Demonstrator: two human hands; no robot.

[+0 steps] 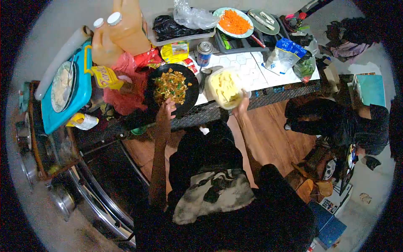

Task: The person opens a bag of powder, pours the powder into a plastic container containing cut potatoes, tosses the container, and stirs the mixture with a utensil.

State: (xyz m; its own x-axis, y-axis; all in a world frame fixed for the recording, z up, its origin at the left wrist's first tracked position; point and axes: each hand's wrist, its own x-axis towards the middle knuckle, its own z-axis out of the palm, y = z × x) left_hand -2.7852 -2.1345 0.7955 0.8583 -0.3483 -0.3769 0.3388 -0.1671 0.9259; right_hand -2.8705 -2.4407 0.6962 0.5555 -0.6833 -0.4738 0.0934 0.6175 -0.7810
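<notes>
My right hand (240, 107) grips the near right side of a clear plastic tub (233, 106) filled with pale yellow strips (226, 87). The tub is tilted slightly toward me, above the table's front edge. At the near rim of a black frying pan (191, 90), my left hand (166, 111) has its fingers curled together beside the food. Whatever they pinch, if anything, is too small to make out. Chopped, browned food with green bits (171, 86) covers the pan's middle. A spoon-like dark utensil (204, 77) lies between pan and tub, partly hidden.
Behind the pan stand a blue can (205, 53) and a yellow packet (175, 52). A plate of shredded carrot (234, 22) rests at the back. Large jugs (126, 33) and a turquoise tray (82, 98) are left. On the right is a person in dark clothes (365, 126).
</notes>
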